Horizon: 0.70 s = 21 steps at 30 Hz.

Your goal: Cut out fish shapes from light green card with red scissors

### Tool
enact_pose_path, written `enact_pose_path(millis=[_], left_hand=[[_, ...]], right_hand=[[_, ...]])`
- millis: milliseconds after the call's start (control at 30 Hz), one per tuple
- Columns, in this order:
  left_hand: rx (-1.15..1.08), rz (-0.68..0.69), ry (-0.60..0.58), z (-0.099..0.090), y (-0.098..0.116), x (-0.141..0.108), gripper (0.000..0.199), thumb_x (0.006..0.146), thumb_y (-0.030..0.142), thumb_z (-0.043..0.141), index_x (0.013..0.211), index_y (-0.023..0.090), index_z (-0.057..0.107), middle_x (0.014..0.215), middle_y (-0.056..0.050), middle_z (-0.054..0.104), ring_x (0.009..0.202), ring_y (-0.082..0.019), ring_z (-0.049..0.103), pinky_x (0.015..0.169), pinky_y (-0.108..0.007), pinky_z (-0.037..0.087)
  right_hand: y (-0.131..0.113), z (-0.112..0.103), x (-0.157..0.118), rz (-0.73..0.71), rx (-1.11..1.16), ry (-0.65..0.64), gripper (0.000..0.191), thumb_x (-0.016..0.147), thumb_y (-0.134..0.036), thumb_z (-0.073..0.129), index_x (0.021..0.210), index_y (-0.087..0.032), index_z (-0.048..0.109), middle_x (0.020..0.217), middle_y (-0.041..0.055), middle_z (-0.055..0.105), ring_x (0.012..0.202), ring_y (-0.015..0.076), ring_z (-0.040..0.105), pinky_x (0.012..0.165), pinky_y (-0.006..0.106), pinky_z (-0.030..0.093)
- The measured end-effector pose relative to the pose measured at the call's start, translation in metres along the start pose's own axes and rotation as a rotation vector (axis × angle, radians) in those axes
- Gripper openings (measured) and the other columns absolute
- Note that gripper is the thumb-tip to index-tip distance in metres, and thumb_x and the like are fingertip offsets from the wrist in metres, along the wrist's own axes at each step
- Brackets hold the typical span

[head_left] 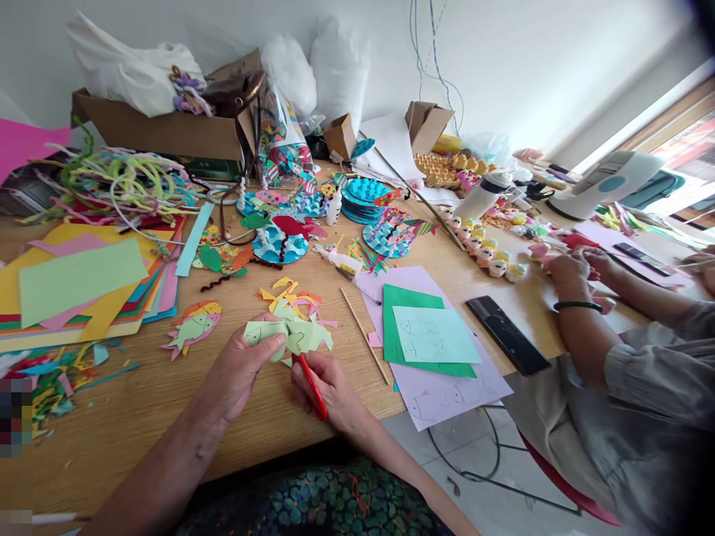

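Observation:
My left hand (237, 372) pinches a pale green paper piece (265, 333) with a fish drawn on it, thumb on top. Just right of it, my right hand (327, 387) is closed around red-handled scissors (313, 387), whose blades are mostly hidden at the paper. Behind both hands lie yellow and pink paper scraps (287, 292). Left of my left hand are cut paper fish (193, 327) in green, pink and orange. To the right, a light blue sheet with drawn fish (436, 335) rests on green (394, 298) and lilac sheets (452, 409).
Coloured paper (83, 279) is stacked at left, above mixed scraps (61, 383). A wooden stick (365, 335) and black phone (508, 335) lie at right. Blue decorated discs (279, 246) and glue bottles (334, 207) stand farther back. Another person's hands (578, 268) work at far right.

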<state>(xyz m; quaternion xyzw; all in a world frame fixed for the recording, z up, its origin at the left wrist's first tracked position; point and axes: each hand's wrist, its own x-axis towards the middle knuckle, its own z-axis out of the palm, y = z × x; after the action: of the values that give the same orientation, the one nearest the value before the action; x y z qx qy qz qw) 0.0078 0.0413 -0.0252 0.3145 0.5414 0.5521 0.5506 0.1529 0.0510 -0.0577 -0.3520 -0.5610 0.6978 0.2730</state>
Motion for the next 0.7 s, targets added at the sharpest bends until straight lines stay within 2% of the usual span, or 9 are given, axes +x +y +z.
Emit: enact_pose_path(millis=[167,367,700], left_hand=[[-0.029,0.044,0.007,0.0011,-0.0026,0.0004,0.012,0.064,0.032,0.073,0.069,0.022,0.068,0.064,0.005,0.063,0.067,-0.015,0.054,0.066,-0.023,0.044],[-0.003,0.058,0.067,0.0066,-0.0024,-0.0009,0.014,0.06,0.032,0.073,0.062,0.021,0.064,0.059,0.004,0.058,0.062,-0.015,0.052,0.061,-0.025,0.044],[-0.052,0.022,0.035,0.0089,-0.0026,-0.001,0.011,0.061,0.03,0.073,0.065,0.023,0.065,0.059,0.006,0.059,0.062,-0.014,0.053,0.064,-0.024,0.044]], right_hand=[[0.0,0.0003,0.0005,0.0,-0.01,0.001,0.042,0.083,-0.051,0.054,0.059,-0.019,0.041,0.049,-0.0063,0.038,0.042,0.0062,0.035,0.038,0.018,0.029],[0.0009,0.0021,0.002,0.03,0.064,-0.016,0.043,0.079,-0.058,0.055,0.064,-0.019,0.044,0.049,-0.0057,0.044,0.043,0.0078,0.041,0.041,0.019,0.033],[-0.0003,-0.0003,-0.0002,-0.02,0.023,-0.004,0.045,0.081,-0.057,0.053,0.062,-0.019,0.043,0.05,-0.0052,0.041,0.044,0.0074,0.037,0.041,0.02,0.03]])
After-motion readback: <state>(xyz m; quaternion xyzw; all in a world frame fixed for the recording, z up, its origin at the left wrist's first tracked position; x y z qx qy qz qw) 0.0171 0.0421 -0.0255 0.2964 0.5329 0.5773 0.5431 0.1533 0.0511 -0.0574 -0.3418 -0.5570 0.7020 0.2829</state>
